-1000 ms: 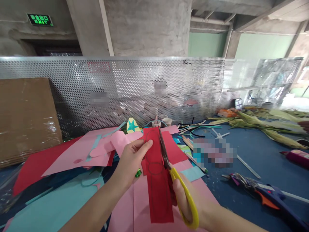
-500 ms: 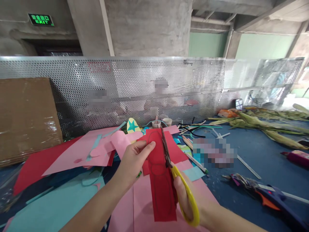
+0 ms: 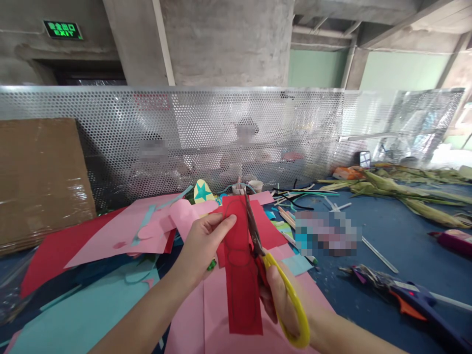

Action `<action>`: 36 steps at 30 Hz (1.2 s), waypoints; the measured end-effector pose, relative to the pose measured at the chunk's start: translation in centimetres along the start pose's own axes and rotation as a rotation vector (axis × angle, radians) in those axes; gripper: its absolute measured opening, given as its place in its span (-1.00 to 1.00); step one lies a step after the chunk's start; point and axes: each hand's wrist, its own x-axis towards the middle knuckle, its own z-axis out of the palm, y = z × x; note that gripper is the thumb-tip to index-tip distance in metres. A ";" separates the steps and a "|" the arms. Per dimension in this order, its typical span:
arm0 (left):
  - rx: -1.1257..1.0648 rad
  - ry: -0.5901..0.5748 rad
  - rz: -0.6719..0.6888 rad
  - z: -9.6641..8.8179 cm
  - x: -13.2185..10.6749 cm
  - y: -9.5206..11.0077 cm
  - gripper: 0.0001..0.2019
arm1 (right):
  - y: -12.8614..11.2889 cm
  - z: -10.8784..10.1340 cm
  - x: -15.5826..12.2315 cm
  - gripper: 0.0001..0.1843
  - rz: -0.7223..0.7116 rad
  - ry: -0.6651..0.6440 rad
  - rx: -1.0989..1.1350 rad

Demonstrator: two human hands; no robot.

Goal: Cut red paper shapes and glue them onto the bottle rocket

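A long red paper strip (image 3: 241, 290) with rounded pencil outlines drawn on it stands in front of me. My left hand (image 3: 208, 238) pinches its upper left edge between thumb and fingers. My right hand (image 3: 282, 295) is wrapped around the yellow handle of a pair of scissors (image 3: 254, 223). The blades point up and away, close along the strip's right edge, near the upper outline. Whether they bite into the paper at this instant I cannot tell. Behind the strip lies another red paper sheet (image 3: 267, 226), and pink paper (image 3: 217, 314) is underneath.
To the left are pink sheets (image 3: 110, 231), light blue paper (image 3: 84, 309) and a cardboard panel (image 3: 40, 182). A glue gun (image 3: 401, 290), glue sticks (image 3: 379, 254) and corn husks (image 3: 383, 187) lie on the right of the blue table (image 3: 342, 314). A perforated metal screen (image 3: 206, 128) rises behind.
The lower end of the red strip has swung slightly left. My right hand and the scissors' handle have shifted a little to the right, while my left hand keeps its pinch.
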 end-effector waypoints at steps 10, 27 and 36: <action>-0.042 -0.007 -0.039 -0.5 0.3 0.9 -0.76 | -4.2 -0.9 0.1 -0.21 0.018 -0.059 -0.039; 0.144 -0.008 0.027 -2.0 0.6 2.4 -0.75 | -3.5 -0.4 -0.2 -0.30 -0.006 0.009 0.001; 0.141 -0.018 -0.012 -2.7 0.7 2.2 -0.74 | -3.0 -0.4 -0.2 -0.32 -0.004 -0.032 0.015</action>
